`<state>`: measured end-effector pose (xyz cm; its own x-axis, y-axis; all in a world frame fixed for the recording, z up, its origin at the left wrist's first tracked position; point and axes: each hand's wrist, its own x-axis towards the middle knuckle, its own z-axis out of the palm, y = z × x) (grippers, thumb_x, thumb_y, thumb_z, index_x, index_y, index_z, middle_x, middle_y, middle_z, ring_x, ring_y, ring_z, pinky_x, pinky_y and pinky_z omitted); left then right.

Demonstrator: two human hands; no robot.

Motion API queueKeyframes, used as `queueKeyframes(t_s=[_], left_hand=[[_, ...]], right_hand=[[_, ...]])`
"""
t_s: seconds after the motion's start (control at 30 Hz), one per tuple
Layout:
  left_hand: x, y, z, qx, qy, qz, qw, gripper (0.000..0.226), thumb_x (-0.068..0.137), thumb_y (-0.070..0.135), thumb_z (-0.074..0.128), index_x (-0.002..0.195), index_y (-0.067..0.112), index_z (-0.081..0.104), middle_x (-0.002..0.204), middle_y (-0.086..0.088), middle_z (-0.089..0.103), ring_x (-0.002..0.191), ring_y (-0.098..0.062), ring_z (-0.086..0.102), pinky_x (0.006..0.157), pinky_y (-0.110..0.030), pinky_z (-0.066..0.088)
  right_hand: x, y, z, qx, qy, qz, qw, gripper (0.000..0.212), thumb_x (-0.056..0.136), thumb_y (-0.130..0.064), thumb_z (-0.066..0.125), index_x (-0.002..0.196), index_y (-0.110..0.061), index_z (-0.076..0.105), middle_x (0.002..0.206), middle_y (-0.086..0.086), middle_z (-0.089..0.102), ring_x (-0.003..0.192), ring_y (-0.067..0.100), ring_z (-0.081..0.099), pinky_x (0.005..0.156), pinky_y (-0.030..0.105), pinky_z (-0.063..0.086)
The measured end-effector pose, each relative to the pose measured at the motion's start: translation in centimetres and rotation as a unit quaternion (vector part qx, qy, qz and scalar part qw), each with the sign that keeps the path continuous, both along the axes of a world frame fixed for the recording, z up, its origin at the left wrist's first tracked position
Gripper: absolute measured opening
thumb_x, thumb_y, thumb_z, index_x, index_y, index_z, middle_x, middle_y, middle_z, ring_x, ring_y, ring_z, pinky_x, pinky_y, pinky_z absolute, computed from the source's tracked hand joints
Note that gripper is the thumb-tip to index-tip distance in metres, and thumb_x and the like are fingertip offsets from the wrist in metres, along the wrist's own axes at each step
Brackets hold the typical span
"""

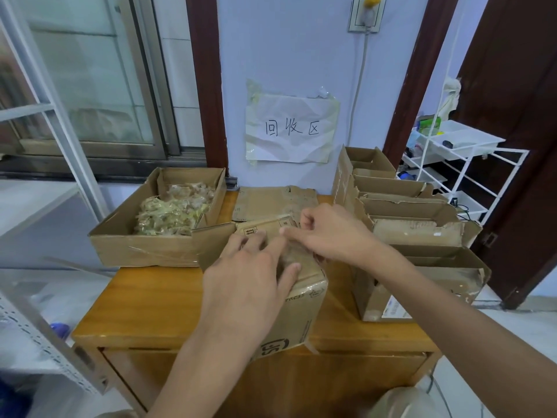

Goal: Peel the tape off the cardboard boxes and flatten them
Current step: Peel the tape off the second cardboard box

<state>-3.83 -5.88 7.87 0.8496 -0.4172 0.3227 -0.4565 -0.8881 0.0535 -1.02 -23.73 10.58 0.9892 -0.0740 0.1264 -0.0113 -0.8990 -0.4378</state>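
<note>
A brown cardboard box with printed logos stands at the middle of the wooden table. My left hand lies flat on its top with fingers spread, pressing it down. My right hand hovers over the box's far edge with its index finger extended and the other fingers curled; it seems to pinch clear tape there, though the tape is hard to see. A flattened piece of cardboard lies behind the box.
An open box full of crumpled used tape sits at the left. Several opened boxes stand in a row at the right. A paper sign hangs on the wall; a white rack stands far right.
</note>
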Motion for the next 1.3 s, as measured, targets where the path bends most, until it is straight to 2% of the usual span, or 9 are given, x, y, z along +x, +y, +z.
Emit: queueKeyframes(t_s=[0.2, 0.3, 0.4, 0.53, 0.67, 0.87, 1.0, 1.17, 1.3], left_hand=[[0.0, 1.0, -0.8, -0.019, 0.011, 0.001, 1.000, 0.038, 0.099, 0.068, 0.027, 0.116, 0.040, 0.048, 0.156, 0.018, 0.041, 0.143, -0.009, 0.031, 0.074, -0.030, 0.049], [-0.1, 1.8, -1.6, -0.063, -0.002, -0.026, 0.998, 0.038, 0.099, 0.064, 0.032, 0.115, 0.040, 0.056, 0.153, 0.017, 0.046, 0.142, -0.007, 0.032, 0.077, -0.030, 0.052], [-0.5, 2.5, -1.7, -0.090, -0.010, -0.046, 0.995, 0.037, 0.098, 0.062, 0.038, 0.113, 0.038, 0.061, 0.146, 0.014, 0.052, 0.136, -0.008, 0.039, 0.078, -0.031, 0.053], [-0.2, 2.7, 0.6, -0.033, -0.005, -0.074, 0.997, 0.037, 0.097, 0.068, 0.038, 0.114, 0.039, 0.052, 0.121, 0.017, 0.052, 0.114, -0.009, 0.049, 0.072, -0.028, 0.046], [4.8, 1.7, 4.5, -0.097, 0.024, -0.060, 0.993, 0.056, 0.092, 0.072, 0.050, 0.130, 0.032, 0.056, 0.105, 0.009, 0.068, 0.101, -0.021, 0.066, 0.081, -0.041, 0.056], [8.5, 0.8, 4.5, -0.053, 0.066, -0.094, 0.992, 0.039, 0.089, 0.072, 0.057, 0.086, 0.034, 0.067, 0.081, 0.005, 0.068, 0.088, -0.024, 0.068, 0.076, -0.039, 0.056], [8.9, 2.2, 5.3, -0.024, 0.047, -0.101, 0.993, 0.036, 0.089, 0.069, 0.059, 0.091, 0.033, 0.068, 0.090, 0.005, 0.069, 0.091, -0.024, 0.064, 0.072, -0.036, 0.048], [8.4, 3.2, 6.3, -0.115, 0.063, -0.148, 0.980, 0.038, 0.079, 0.075, 0.046, 0.087, 0.042, 0.062, 0.087, 0.019, 0.069, 0.086, -0.008, 0.064, 0.075, -0.034, 0.053], [8.1, 3.6, 6.6, -0.152, 0.027, -0.151, 0.976, 0.040, 0.080, 0.073, 0.049, 0.081, 0.040, 0.073, 0.075, 0.017, 0.070, 0.074, -0.006, 0.065, 0.066, -0.032, 0.052]], right_hand=[[-0.2, -1.3, -0.8, 0.116, -0.025, 0.018, 0.993, 0.032, 0.105, -0.028, 0.063, 0.078, -0.010, 0.063, 0.071, -0.001, 0.071, 0.065, 0.015, 0.070, 0.058, 0.018, 0.048], [-1.1, -0.9, -2.5, 0.368, 0.008, -0.002, 0.930, 0.032, 0.106, -0.023, 0.060, 0.075, -0.015, 0.060, 0.075, -0.003, 0.063, 0.073, 0.008, 0.061, 0.060, 0.014, 0.049], [-1.8, -0.4, -3.3, 0.458, 0.019, -0.011, 0.889, 0.033, 0.106, -0.025, 0.059, 0.073, -0.019, 0.060, 0.078, -0.002, 0.063, 0.081, 0.012, 0.062, 0.062, 0.015, 0.051], [-2.4, -0.1, -2.5, 0.378, -0.021, -0.006, 0.925, 0.030, 0.106, -0.023, 0.062, 0.078, -0.012, 0.061, 0.074, -0.004, 0.063, 0.067, 0.000, 0.062, 0.057, 0.009, 0.048], [-2.3, -0.7, -0.1, 0.231, -0.026, 0.047, 0.971, 0.032, 0.101, -0.025, 0.070, 0.076, -0.005, 0.069, 0.076, 0.005, 0.076, 0.072, 0.013, 0.071, 0.061, 0.014, 0.051], [-2.0, -0.4, 1.5, 0.213, 0.028, 0.101, 0.972, 0.031, 0.101, -0.022, 0.071, 0.074, -0.007, 0.067, 0.065, -0.001, 0.067, 0.059, 0.008, 0.062, 0.058, 0.023, 0.052], [-1.9, 0.3, 1.3, 0.213, 0.018, 0.108, 0.971, 0.033, 0.104, -0.024, 0.067, 0.073, -0.014, 0.063, 0.061, -0.010, 0.062, 0.057, 0.003, 0.056, 0.055, 0.019, 0.046], [-2.3, 0.8, 4.1, 0.166, -0.041, 0.146, 0.974, 0.035, 0.103, -0.031, 0.067, 0.073, -0.014, 0.061, 0.059, -0.004, 0.057, 0.051, 0.009, 0.049, 0.051, 0.017, 0.040], [-1.2, 0.1, 6.0, 0.114, -0.006, 0.208, 0.972, 0.036, 0.103, -0.035, 0.066, 0.075, -0.015, 0.059, 0.068, 0.001, 0.055, 0.063, 0.019, 0.048, 0.062, 0.034, 0.039]])
